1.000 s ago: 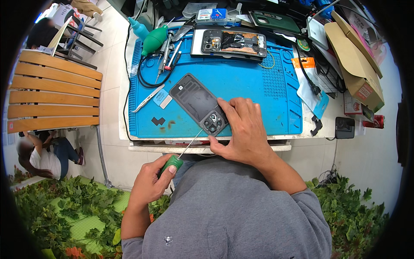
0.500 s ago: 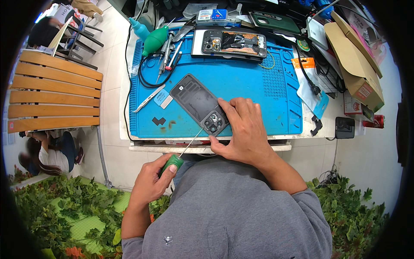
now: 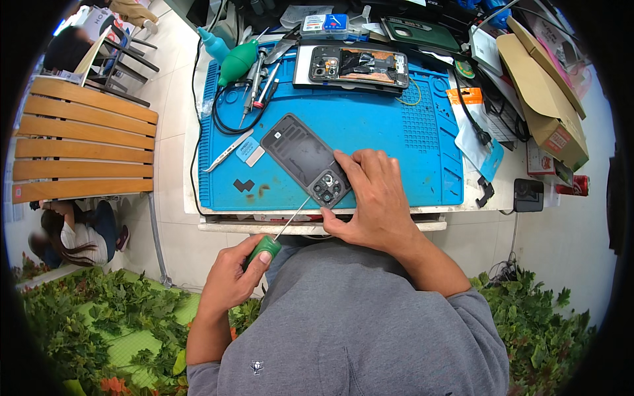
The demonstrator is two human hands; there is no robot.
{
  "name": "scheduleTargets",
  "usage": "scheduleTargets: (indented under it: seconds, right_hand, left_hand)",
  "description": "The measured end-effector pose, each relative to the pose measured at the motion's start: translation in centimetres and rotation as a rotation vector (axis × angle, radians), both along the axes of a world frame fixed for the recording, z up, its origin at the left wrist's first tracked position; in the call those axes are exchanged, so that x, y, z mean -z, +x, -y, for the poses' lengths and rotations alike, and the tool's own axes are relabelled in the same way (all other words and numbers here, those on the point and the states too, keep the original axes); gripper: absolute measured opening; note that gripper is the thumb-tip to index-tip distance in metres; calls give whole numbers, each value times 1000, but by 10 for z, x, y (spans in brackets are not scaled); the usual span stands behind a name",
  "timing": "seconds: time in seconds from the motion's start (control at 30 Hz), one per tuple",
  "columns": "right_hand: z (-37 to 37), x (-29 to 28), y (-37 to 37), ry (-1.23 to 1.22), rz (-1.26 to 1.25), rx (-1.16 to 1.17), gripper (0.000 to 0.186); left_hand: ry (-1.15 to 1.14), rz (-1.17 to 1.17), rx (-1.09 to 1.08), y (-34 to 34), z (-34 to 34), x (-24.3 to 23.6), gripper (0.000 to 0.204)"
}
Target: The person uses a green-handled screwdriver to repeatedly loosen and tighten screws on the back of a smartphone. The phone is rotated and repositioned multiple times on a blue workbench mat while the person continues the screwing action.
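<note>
A dark grey phone [image 3: 298, 148] lies slanted on the blue work mat [image 3: 370, 138], its cluster of camera lenses facing up at the near end. My right hand [image 3: 373, 198] grips that end, thumb at the near corner and fingers along the right edge. Wrapped around the green handle of a screwdriver [image 3: 263, 247] is my left hand [image 3: 238, 270]. The thin metal shaft points up and right, and its tip meets the phone's near left edge beside the lenses. Whether the tip is inserted there is too small to tell.
Left of the phone lie tweezers [image 3: 228, 150], a blue-white packet [image 3: 250, 151] and black adhesive pieces [image 3: 243, 185]. Farther back are a green air blower [image 3: 238, 63], several pen-like tools and an opened phone [image 3: 360, 66] on a box. A cardboard box [image 3: 538, 99] and cables crowd the right.
</note>
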State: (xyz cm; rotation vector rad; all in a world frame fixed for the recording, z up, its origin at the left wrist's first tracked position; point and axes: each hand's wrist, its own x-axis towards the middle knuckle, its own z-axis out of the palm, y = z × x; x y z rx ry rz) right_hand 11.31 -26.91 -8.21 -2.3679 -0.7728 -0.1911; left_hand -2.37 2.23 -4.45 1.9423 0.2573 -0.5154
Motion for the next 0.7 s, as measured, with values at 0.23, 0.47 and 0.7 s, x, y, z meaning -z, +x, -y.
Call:
scheduleTargets:
  seconds: [0.23,0.47,0.7]
  right_hand:
    - [0,0,0,0,-6,-3,87]
    - [0,0,0,8,4,-5,87]
    - [0,0,0,2,-6,-3,86]
  left_hand:
    - [9,-43,-24,4,4,-7,39]
    - [62,-52,93,4,6,-15,36]
    - [47,-52,6,1,6,-10,39]
